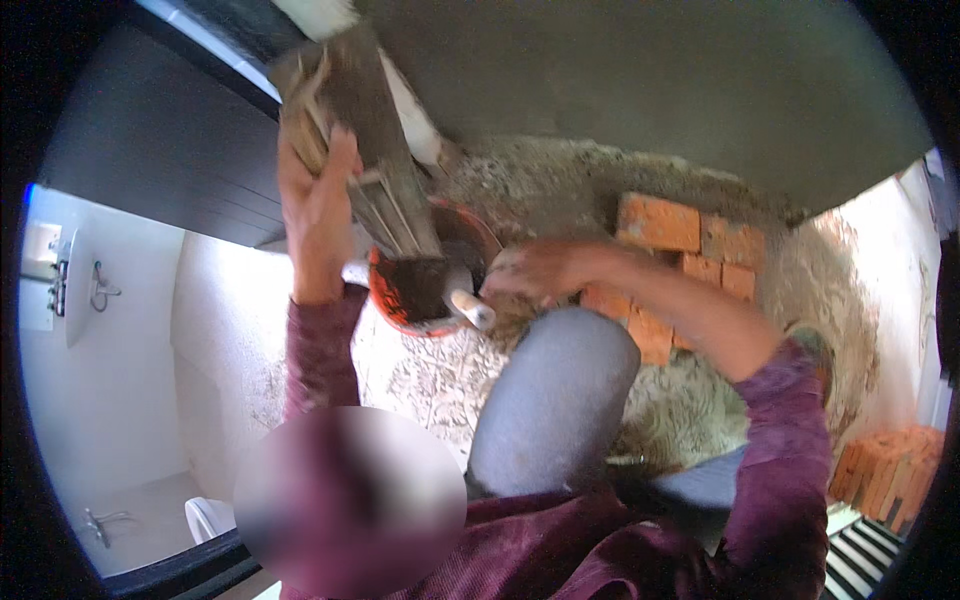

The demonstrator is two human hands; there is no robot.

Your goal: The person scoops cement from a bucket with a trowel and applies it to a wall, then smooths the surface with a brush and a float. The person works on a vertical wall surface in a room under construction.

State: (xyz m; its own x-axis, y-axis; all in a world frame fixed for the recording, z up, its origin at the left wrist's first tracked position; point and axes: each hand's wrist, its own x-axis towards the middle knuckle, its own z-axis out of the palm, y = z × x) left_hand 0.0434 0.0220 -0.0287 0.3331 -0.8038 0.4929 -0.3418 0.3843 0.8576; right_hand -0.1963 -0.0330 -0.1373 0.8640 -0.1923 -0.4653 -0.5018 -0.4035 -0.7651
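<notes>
My left hand (322, 215) is closed round the handle of a long wooden plastering float (375, 90). The board is tilted, and its lower end overlaps the bucket. An orange-rimmed bucket (384, 303) stands on the floor with dark grey wet material in it. My right hand (530, 272) is at the bucket's right side, its fingers smeared by motion. Close to those fingers, a pale rounded handle (474, 310) sticks out over the bucket's near rim. What it belongs to is hidden, and whether my fingers grip it does not show.
Orange bricks (660, 222) lie in a group right of the bucket, under my right forearm. A grey wall (650, 90) rises ahead. My knee (555, 400) is close to the bucket. More bricks (888, 475) are stacked at the far right. A dark panel (160, 125) stands at left.
</notes>
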